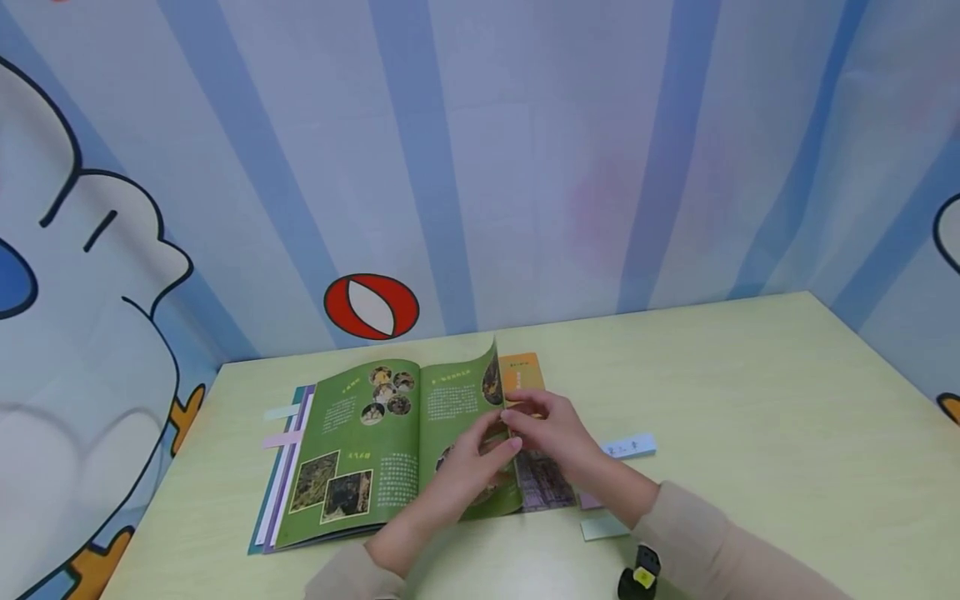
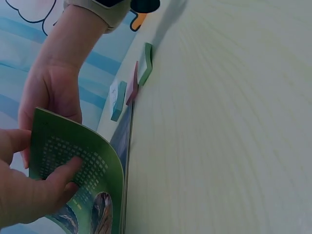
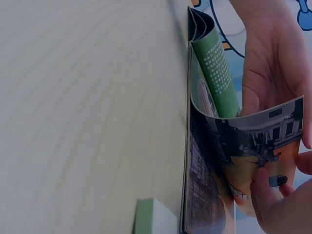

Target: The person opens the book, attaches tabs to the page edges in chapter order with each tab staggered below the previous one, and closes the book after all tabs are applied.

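Observation:
An open book [image 1: 345,467] with green printed pages lies on the table. Its right green page [image 1: 453,404] is lifted and curved along its outer edge. My left hand [image 1: 468,467] pinches that page, with its thumb against the green side in the left wrist view. My right hand [image 1: 551,425] grips the same outer edge, its thumb [image 3: 265,190] on the page's back, which carries a dark photo and orange print. Beneath shows another page with an orange top [image 1: 522,371] and a dark photo [image 1: 543,482].
A blue tab [image 1: 630,446] with handwriting, a purple tab [image 1: 590,502] and a green tab [image 1: 606,527] stick out at the book's right. Pale green [image 1: 281,412] and pink [image 1: 281,439] tabs jut out left. The pale table [image 1: 750,400] meets a striped backdrop [image 1: 525,167].

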A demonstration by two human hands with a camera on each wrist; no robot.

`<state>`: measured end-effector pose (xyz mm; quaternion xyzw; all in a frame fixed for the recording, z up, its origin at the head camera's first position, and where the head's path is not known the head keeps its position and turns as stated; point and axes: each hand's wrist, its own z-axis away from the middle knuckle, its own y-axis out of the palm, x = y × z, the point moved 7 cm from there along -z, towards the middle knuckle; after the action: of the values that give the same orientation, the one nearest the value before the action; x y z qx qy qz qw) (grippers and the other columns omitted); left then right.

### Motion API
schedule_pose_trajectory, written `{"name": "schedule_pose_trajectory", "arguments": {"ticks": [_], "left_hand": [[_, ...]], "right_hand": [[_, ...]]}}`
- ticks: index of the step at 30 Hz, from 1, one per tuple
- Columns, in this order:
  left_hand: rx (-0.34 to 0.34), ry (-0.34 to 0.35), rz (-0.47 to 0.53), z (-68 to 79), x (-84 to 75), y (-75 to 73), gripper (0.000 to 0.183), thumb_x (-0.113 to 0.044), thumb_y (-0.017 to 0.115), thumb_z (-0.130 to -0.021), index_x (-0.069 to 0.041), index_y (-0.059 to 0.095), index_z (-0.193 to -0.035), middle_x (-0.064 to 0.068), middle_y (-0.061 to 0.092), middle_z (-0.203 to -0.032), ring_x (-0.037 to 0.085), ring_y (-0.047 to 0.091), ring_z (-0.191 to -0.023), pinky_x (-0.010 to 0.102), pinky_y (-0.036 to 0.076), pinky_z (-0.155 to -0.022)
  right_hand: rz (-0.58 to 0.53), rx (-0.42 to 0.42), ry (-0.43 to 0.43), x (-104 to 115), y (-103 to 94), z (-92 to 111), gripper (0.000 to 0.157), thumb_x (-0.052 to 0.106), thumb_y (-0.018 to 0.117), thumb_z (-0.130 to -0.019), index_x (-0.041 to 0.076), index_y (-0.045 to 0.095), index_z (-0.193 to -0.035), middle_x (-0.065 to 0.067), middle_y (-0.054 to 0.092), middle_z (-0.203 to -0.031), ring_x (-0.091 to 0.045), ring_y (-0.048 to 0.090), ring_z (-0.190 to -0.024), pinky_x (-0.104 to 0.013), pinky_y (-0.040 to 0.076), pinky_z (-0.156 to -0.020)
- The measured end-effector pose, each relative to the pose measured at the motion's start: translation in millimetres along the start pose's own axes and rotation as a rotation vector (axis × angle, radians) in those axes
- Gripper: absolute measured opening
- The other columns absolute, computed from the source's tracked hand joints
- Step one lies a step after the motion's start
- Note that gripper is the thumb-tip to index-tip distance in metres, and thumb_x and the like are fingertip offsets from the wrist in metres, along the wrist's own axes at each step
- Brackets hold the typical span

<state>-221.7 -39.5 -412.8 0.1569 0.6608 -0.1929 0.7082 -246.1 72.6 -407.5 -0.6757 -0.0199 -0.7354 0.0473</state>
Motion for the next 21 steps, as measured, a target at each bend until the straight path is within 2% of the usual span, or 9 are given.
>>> {"name": "schedule_pose_trajectory", "arguments": {"ticks": [4,8,15,21], "left_hand": [[-0.044,-0.009,0.104,0.5,-2.3,-3.4,0.062,-0.015,0.052,-0.096,0.005,0.02,-0.144,0.027,0.03,-0.143,0.038,0.044,-0.123,0.042,0.048,-0.088],[-0.089,-0.026,0.116,1.8,-5.0,-8.9,0.061,-0.008,0.052,-0.093,0.006,0.02,-0.144,0.027,0.033,-0.141,0.036,0.049,-0.118,0.04,0.049,-0.087],[-0.104,-0.063,0.071,7.5,-9.3,-19.9,0.063,-0.01,0.053,-0.092,0.004,0.022,-0.144,0.025,0.035,-0.14,0.025,0.054,-0.108,0.036,0.05,-0.084],[-0.095,-0.059,0.007,14.1,-11.8,-33.7,0.06,-0.009,0.053,-0.091,0.002,0.026,-0.144,0.024,0.042,-0.134,0.022,0.057,-0.103,0.037,0.051,-0.081]], "right_hand": [[0.042,0.001,-0.022,-0.6,4.5,0.9,0.037,0.01,0.064,-0.087,0.0,0.059,-0.121,-0.013,0.061,-0.106,-0.019,0.061,-0.087,-0.031,0.054,-0.071],[0.094,0.002,-0.089,1.9,8.2,2.5,0.037,0.013,0.066,-0.086,0.003,0.06,-0.122,-0.011,0.062,-0.11,-0.023,0.061,-0.095,-0.033,0.053,-0.074],[0.181,0.019,-0.23,9.5,16.9,8.4,0.041,0.015,0.067,-0.087,0.001,0.058,-0.124,-0.014,0.059,-0.12,-0.028,0.06,-0.098,-0.03,0.053,-0.072],[0.206,0.072,-0.319,10.1,26.7,10.2,0.046,0.02,0.068,-0.086,0.004,0.056,-0.127,-0.014,0.054,-0.124,-0.029,0.058,-0.102,-0.026,0.053,-0.072]]}}
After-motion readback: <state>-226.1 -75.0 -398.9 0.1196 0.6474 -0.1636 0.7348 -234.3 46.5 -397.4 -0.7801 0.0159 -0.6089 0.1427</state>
